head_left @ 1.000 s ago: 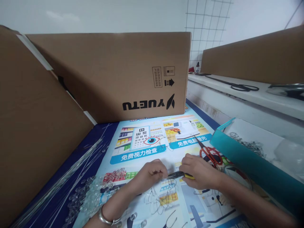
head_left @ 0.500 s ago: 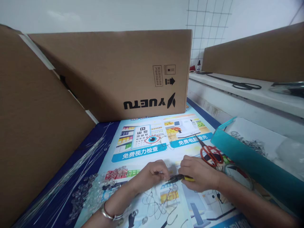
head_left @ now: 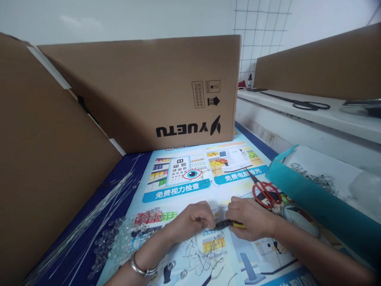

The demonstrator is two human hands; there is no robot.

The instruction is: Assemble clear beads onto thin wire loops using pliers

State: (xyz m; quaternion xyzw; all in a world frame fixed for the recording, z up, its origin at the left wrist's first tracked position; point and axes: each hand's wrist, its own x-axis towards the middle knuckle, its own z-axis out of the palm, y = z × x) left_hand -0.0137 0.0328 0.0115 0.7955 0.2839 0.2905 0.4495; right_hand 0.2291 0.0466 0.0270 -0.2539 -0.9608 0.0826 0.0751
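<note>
Yellow-handled pliers (head_left: 236, 225) with dark jaws are gripped in my right hand (head_left: 248, 218), and the jaws point left. My left hand (head_left: 195, 219), with a silver bangle on the wrist, is closed in a pinch at the jaw tips. What it pinches is too small to make out; it may be fine wire. Below the hands lie several bent wire pieces (head_left: 202, 252) on the printed poster (head_left: 175, 194). Clear beads (head_left: 125, 238) are heaped to the left of my left forearm, with a few loose ones nearer me.
Red-handled scissors (head_left: 266, 194) lie beyond my right hand. A teal-sided box (head_left: 315, 198) at right holds wire pieces. Long straight wires (head_left: 86, 222) lie on the blue surface at left. A cardboard box (head_left: 137, 95) stands behind; black scissors (head_left: 309, 105) rest on the ledge.
Both hands keep nearly the same place and hold. The camera view has shifted slightly, and the plier jaws look turned a little.
</note>
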